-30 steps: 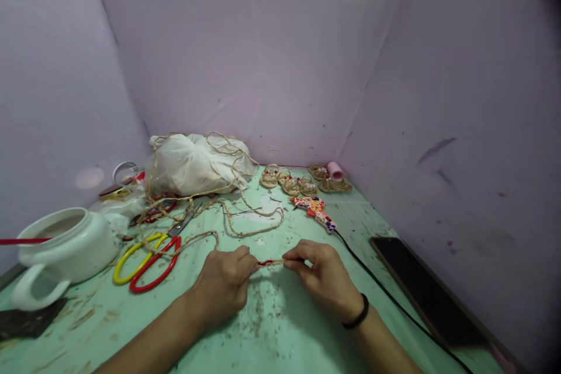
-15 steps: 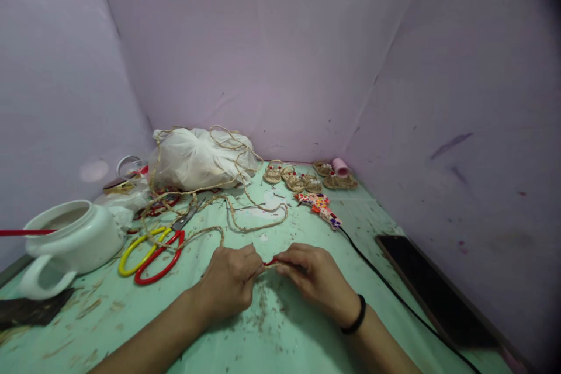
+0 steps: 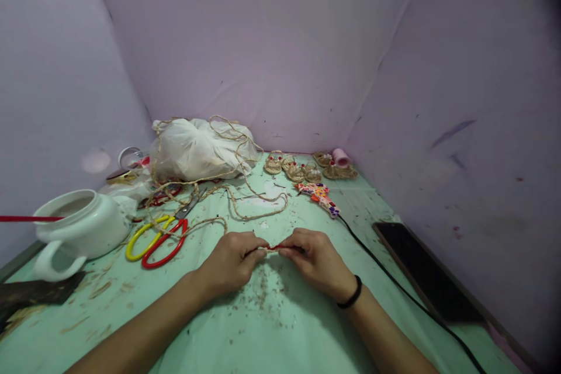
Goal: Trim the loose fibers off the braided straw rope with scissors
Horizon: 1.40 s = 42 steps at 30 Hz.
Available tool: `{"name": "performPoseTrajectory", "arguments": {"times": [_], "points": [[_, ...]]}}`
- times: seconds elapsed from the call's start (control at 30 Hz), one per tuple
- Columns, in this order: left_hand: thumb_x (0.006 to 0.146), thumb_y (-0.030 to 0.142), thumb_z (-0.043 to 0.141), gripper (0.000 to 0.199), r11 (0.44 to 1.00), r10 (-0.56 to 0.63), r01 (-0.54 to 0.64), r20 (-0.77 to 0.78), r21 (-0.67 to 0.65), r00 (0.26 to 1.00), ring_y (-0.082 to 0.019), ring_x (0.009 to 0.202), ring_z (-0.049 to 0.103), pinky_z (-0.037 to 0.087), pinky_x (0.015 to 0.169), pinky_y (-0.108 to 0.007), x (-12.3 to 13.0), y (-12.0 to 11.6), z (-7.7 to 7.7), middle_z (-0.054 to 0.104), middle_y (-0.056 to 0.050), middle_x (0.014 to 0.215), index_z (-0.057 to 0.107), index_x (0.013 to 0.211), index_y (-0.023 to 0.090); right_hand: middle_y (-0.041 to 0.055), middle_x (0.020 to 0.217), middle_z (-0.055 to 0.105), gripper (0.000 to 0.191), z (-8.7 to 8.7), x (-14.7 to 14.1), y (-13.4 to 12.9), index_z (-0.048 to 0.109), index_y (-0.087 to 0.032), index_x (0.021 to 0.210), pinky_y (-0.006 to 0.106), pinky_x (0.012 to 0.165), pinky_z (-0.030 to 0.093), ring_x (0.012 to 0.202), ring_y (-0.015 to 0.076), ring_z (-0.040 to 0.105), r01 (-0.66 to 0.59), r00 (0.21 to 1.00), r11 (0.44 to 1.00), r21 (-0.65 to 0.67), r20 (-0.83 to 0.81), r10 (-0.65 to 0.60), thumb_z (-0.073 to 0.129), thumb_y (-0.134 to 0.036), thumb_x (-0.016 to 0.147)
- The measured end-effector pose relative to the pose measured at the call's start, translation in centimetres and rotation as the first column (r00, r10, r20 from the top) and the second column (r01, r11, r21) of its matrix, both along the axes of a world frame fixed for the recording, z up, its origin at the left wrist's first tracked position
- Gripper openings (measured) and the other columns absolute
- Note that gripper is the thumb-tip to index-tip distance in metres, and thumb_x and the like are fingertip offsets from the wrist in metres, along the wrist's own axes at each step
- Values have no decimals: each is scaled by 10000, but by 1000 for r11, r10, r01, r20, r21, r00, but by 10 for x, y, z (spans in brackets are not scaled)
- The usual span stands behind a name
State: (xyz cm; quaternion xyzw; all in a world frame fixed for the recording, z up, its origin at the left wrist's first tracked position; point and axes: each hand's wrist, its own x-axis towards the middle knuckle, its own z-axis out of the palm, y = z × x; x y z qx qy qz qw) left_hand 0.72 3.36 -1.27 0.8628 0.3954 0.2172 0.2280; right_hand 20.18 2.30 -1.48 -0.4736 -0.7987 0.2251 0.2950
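My left hand [image 3: 234,260] and my right hand [image 3: 312,257] meet low over the middle of the table. Each is closed in a pinch on one end of a short red cord [image 3: 273,247], which shows between the fingertips with a little tan fibre along it. A braided straw rope [image 3: 263,216] runs from behind my left hand across the table toward the white bag. Whether it joins the piece in my fingers is hidden. Scissors with one yellow and one red handle [image 3: 164,249] lie to the left of my left hand.
A white plastic bag [image 3: 199,149] sits at the back, near several small straw sandals [image 3: 295,170] and a pink spool [image 3: 340,158]. A patterned glue gun [image 3: 322,196] trails a black cable. At right lies a phone [image 3: 427,272]; at left stands a white pot [image 3: 83,234].
The view has tilted slightly, so the things sit a little higher. My left fingertips have shifted along the red cord, and more of its red shows between the hands.
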Motion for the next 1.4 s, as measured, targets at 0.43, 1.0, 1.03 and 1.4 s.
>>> {"name": "performPoseTrajectory", "arguments": {"times": [0.43, 1.0, 1.03, 1.4], "points": [[833, 216, 410, 218, 999, 26, -26, 0, -26, 1000, -130, 696, 555, 394, 636, -226, 3, 1, -3, 636, -14, 736, 625, 845, 181, 49, 725, 637, 160, 0, -4, 1, 667, -180, 819, 257, 634, 399, 681, 148, 558, -14, 1000, 1000, -13, -28, 13, 517, -226, 793], [841, 290, 390, 235, 949, 280, -288, 74, 131, 957, -155, 760, 604, 419, 681, -244, -6, 10, -13, 670, -13, 813, 609, 843, 206, 78, 786, 682, 259, 5, 26, 13, 674, -149, 858, 310, 655, 473, 703, 179, 604, 326, 871, 930, -169, -328, -365, 546, -324, 716], [842, 303, 384, 244, 944, 297, -303, 66, 127, 953, -160, 768, 607, 423, 684, -250, -6, 10, -16, 673, -12, 820, 610, 848, 211, 75, 757, 680, 269, 6, 29, 15, 673, -143, 848, 308, 644, 480, 681, 173, 604, 385, 825, 906, -178, -373, -424, 546, -335, 709], [860, 312, 329, 284, 956, 276, -271, -37, 109, 960, -155, 717, 630, 438, 616, -231, -7, 8, -31, 675, 6, 766, 603, 827, 247, 80, 735, 664, 181, 60, 149, 110, 640, -127, 795, 291, 611, 497, 671, 172, 621, 779, 610, 622, -80, -131, -781, 567, -279, 731]]}}
